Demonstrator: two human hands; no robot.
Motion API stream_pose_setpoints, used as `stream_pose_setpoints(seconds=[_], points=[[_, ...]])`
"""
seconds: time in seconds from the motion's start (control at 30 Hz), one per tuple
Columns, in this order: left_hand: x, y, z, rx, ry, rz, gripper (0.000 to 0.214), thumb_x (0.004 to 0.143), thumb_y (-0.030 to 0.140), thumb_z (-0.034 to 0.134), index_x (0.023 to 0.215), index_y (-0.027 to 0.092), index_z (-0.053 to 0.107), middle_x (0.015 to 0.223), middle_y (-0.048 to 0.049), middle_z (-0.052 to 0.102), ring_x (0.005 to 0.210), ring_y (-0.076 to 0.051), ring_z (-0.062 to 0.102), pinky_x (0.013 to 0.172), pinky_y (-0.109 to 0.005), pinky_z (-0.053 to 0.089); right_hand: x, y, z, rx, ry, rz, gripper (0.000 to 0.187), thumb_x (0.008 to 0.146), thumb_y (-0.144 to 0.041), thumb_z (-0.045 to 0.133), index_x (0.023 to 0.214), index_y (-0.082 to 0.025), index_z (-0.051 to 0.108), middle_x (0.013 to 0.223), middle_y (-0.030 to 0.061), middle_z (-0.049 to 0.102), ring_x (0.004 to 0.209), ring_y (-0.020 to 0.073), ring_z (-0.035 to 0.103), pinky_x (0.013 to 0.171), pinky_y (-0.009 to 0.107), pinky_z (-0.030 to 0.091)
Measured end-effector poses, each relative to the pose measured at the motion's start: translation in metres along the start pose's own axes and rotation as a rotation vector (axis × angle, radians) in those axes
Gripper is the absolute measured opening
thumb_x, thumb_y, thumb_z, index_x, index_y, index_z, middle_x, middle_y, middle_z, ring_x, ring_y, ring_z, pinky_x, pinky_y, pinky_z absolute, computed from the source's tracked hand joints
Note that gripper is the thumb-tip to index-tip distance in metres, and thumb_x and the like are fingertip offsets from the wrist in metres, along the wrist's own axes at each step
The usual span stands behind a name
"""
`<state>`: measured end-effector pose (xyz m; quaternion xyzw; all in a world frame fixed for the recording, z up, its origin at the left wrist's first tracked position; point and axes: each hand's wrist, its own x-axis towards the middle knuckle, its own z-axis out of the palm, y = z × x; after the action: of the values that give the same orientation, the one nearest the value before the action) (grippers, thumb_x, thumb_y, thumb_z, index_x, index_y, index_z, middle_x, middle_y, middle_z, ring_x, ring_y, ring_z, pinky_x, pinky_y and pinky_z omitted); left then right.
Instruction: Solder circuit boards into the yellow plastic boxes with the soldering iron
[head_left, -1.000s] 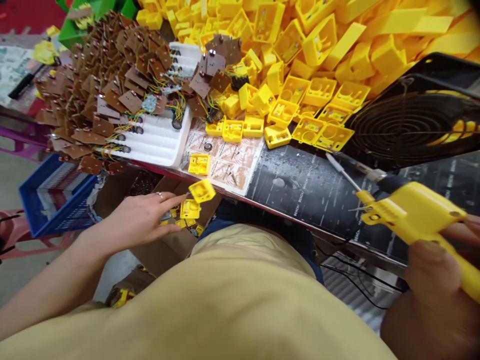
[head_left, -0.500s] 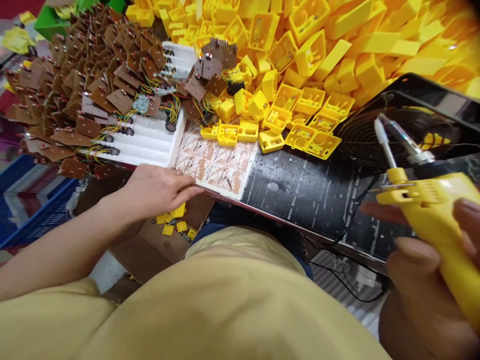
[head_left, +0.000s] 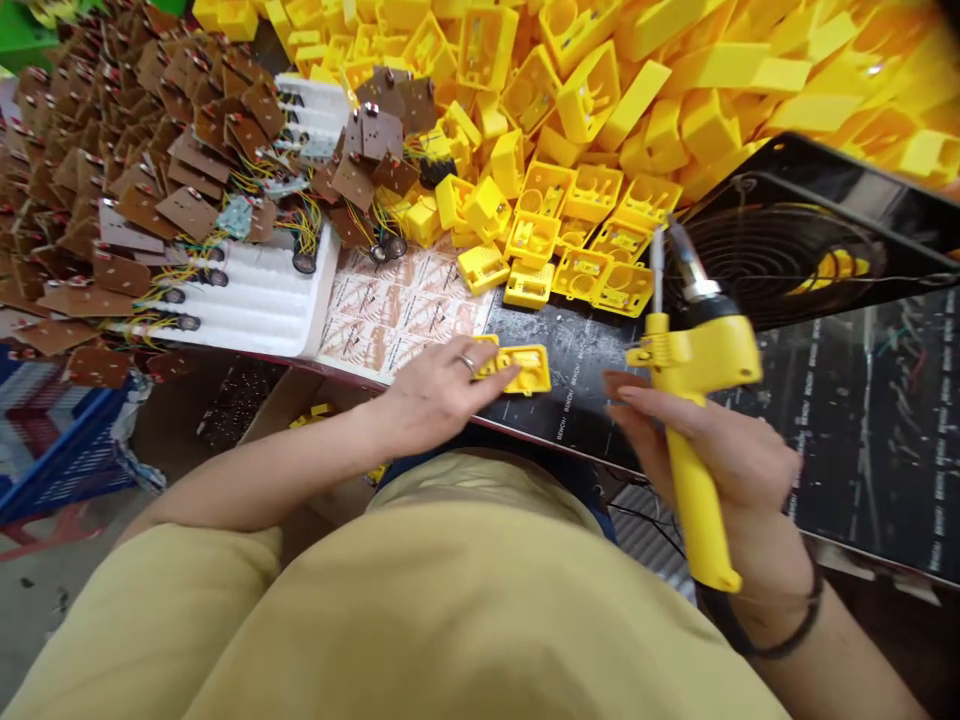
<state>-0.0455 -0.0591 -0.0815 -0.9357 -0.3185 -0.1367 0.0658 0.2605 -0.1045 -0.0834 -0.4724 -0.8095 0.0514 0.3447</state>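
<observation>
The worktop [head_left: 885,430] has a black covering with white lettering, scuffed and marked toward its right end, while a brown-and-white printed sheet [head_left: 405,305] covers part of its left half. At the front edge, just right of that sheet, the left hand [head_left: 435,395] grips an open yellow case [head_left: 534,370] between thumb and fingers; whether the case touches the worktop is hard to tell. The right hand [head_left: 739,450] is wrapped around a yellow soldering gun [head_left: 716,350], its tip pointing toward the far edge. Open cases sit in a cluster behind, below a large heap of yellow plastic parts [head_left: 697,90] along the far edge. A black fan [head_left: 780,250] stands to the right. Wired brown boards [head_left: 97,180] pile up on the left, partly over a white foam tray [head_left: 255,290]. Below the left front edge are a blue basket [head_left: 45,440] and grey floor [head_left: 30,620].
</observation>
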Motion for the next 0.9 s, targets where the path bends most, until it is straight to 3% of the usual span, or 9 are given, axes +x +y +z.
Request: stream_pose_setpoints(seconds=[0.13, 0.23, 0.3, 0.43, 0.5, 0.6, 0.67, 0.73, 0.9], points=[[0.002, 0.007, -0.002, -0.102, 0.053, -0.069, 0.051, 0.100, 0.034, 0.063, 0.147, 0.013, 0.059, 0.139, -0.0196, 0.067, 0.124, -0.031, 0.063, 0.103, -0.045, 0.059, 0.016, -0.012, 0.019, -0.031, 0.015, -0.079, 0.043, 0.090, -0.036, 0.083, 0.126, -0.027, 0.062, 0.110, 0.0050, 0.078, 0.088, 0.0212, 0.076, 0.077, 0.032, 0.061], [0.004, -0.003, 0.000, -0.165, -0.004, -0.138, 0.073, 0.098, 0.058, 0.061, 0.151, 0.008, 0.054, 0.149, -0.0242, 0.059, 0.133, -0.037, 0.057, 0.112, -0.052, 0.053, 0.020, -0.019, 0.036, -0.158, 0.056, -0.040, 0.053, 0.091, -0.061, 0.076, 0.125, -0.025, 0.060, 0.094, 0.0067, 0.074, 0.083, 0.0265, 0.072, 0.073, 0.039, 0.058], [0.008, -0.008, 0.002, -0.191, -0.083, -0.123, 0.071, 0.100, 0.057, 0.056, 0.152, 0.008, 0.054, 0.147, -0.0229, 0.062, 0.131, -0.036, 0.059, 0.109, -0.049, 0.053, 0.021, -0.022, 0.045, -0.237, 0.074, -0.031, 0.057, 0.089, -0.069, 0.072, 0.125, -0.026, 0.061, 0.087, 0.0064, 0.069, 0.084, 0.0292, 0.069, 0.073, 0.041, 0.056], [0.021, -0.011, -0.004, -0.074, -0.236, -0.169, 0.055, 0.100, 0.044, 0.056, 0.148, 0.016, 0.062, 0.117, -0.0178, 0.075, 0.110, -0.034, 0.067, 0.091, -0.045, 0.055, 0.021, -0.020, 0.047, -0.139, -0.040, -0.060, 0.042, 0.097, -0.044, 0.073, 0.131, -0.026, 0.056, 0.093, 0.0059, 0.069, 0.090, 0.0282, 0.070, 0.075, 0.039, 0.058], [0.027, -0.009, -0.013, 0.050, -0.287, -0.288, 0.059, 0.100, 0.053, 0.057, 0.149, 0.021, 0.062, 0.106, -0.0176, 0.077, 0.105, -0.036, 0.069, 0.084, -0.044, 0.053, 0.019, -0.017, 0.039, -0.002, -0.111, -0.086, 0.040, 0.100, -0.030, 0.067, 0.136, -0.027, 0.050, 0.103, 0.0058, 0.069, 0.094, 0.0254, 0.072, 0.077, 0.037, 0.061], [0.032, -0.001, -0.029, 0.094, -0.457, -0.394, 0.081, 0.095, 0.074, 0.057, 0.157, 0.022, 0.054, 0.099, -0.0176, 0.078, 0.097, -0.037, 0.073, 0.074, -0.041, 0.051, 0.012, -0.013, 0.026, 0.040, -0.164, -0.097, 0.044, 0.100, -0.026, 0.065, 0.141, -0.027, 0.047, 0.108, 0.0070, 0.070, 0.097, 0.0253, 0.074, 0.077, 0.036, 0.063], [0.033, 0.001, -0.039, -0.017, -0.611, -0.338, 0.091, 0.095, 0.077, 0.054, 0.165, 0.019, 0.041, 0.098, -0.0152, 0.079, 0.092, -0.035, 0.075, 0.071, -0.038, 0.052, 0.008, -0.010, 0.023, 0.016, -0.136, -0.082, 0.051, 0.097, -0.031, 0.072, 0.142, -0.026, 0.049, 0.109, 0.0092, 0.071, 0.097, 0.0278, 0.074, 0.075, 0.037, 0.063], [0.031, -0.005, -0.044, -0.171, -0.688, -0.247, 0.083, 0.102, 0.066, 0.051, 0.168, 0.018, 0.034, 0.103, -0.0123, 0.080, 0.091, -0.030, 0.076, 0.074, -0.036, 0.053, 0.004, -0.008, 0.024, 0.007, -0.092, -0.080, 0.054, 0.095, -0.031, 0.076, 0.142, -0.025, 0.052, 0.109, 0.0093, 0.073, 0.095, 0.0277, 0.075, 0.073, 0.036, 0.063], [0.020, -0.029, -0.026, -0.261, -0.268, -0.088, 0.058, 0.100, 0.041, 0.060, 0.155, 0.020, 0.055, 0.154, -0.0201, 0.058, 0.131, -0.031, 0.064, 0.106, -0.043, 0.053, -0.003, -0.005, 0.027, 0.031, -0.019, -0.118, 0.056, 0.093, -0.023, 0.078, 0.142, -0.027, 0.052, 0.112, 0.0079, 0.074, 0.092, 0.0249, 0.076, 0.074, 0.035, 0.064]])
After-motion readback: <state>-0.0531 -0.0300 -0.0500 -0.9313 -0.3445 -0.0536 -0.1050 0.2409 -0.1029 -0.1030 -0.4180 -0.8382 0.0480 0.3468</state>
